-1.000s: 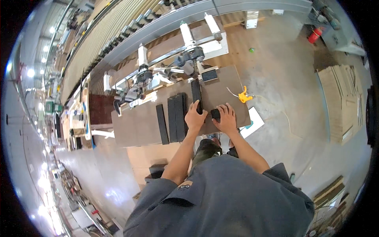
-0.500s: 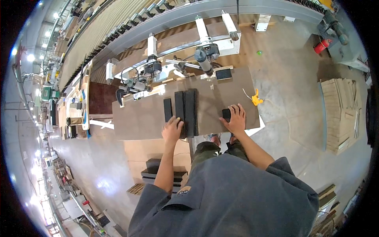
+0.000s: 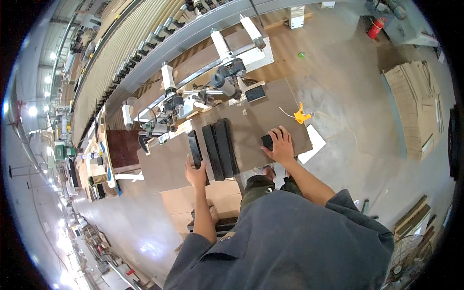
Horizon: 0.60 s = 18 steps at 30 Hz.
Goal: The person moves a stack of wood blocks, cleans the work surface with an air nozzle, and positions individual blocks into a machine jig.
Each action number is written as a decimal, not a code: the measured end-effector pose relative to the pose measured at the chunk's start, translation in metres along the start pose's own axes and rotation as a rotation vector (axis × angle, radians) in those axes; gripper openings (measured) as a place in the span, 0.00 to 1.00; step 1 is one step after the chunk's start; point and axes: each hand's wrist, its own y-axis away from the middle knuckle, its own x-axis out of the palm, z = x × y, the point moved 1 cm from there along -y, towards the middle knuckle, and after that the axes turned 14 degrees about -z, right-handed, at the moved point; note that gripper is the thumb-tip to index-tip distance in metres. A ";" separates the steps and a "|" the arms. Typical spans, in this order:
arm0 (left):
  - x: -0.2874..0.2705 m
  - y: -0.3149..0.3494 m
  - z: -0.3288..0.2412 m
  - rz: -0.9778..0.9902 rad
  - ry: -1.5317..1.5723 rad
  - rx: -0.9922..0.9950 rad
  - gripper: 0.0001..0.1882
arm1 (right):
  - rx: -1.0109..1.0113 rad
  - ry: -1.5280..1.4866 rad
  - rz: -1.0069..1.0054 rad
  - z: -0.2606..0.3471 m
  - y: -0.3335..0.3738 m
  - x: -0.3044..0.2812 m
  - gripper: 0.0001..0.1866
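Observation:
On the brown board (image 3: pixel 166 171) lie two long black strips (image 3: pixel 226 147) side by side, running away from me. A narrower black strip (image 3: pixel 194 145) lies just to their left. Its near part is between the thumb and fingers of my left hand (image 3: pixel 195 175), which closes across it. Farther right on the board, my right hand (image 3: pixel 280 147) holds a small black block (image 3: pixel 267 141) between thumb and fingers. The palm hides part of that block.
Clamp-like machine units (image 3: pixel 173 99) stand along the board's far edge, beside a framed black pad (image 3: pixel 254 93). A yellow tool (image 3: pixel 302 115) is at the right edge. Stacked flat cardboard (image 3: pixel 411 106) lies right; an open cardboard box (image 3: pixel 176 205) sits below the board.
My left hand has moved from the near end of the long strips to the narrower strip on the left. My right hand stays at the block. The whole view has turned and shifted.

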 end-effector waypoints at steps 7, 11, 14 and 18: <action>0.041 0.076 -0.153 0.068 0.283 0.251 0.27 | 0.021 -0.036 0.033 0.002 -0.001 -0.008 0.41; 0.119 0.080 -0.180 0.084 0.143 0.220 0.27 | -0.010 -0.039 0.090 0.009 -0.006 -0.007 0.45; 0.155 0.077 -0.203 -0.019 0.137 0.356 0.27 | -0.034 -0.041 0.026 0.004 -0.006 -0.008 0.46; 0.186 0.079 -0.214 0.031 0.195 0.333 0.26 | -0.064 -0.041 0.046 0.003 -0.009 -0.017 0.50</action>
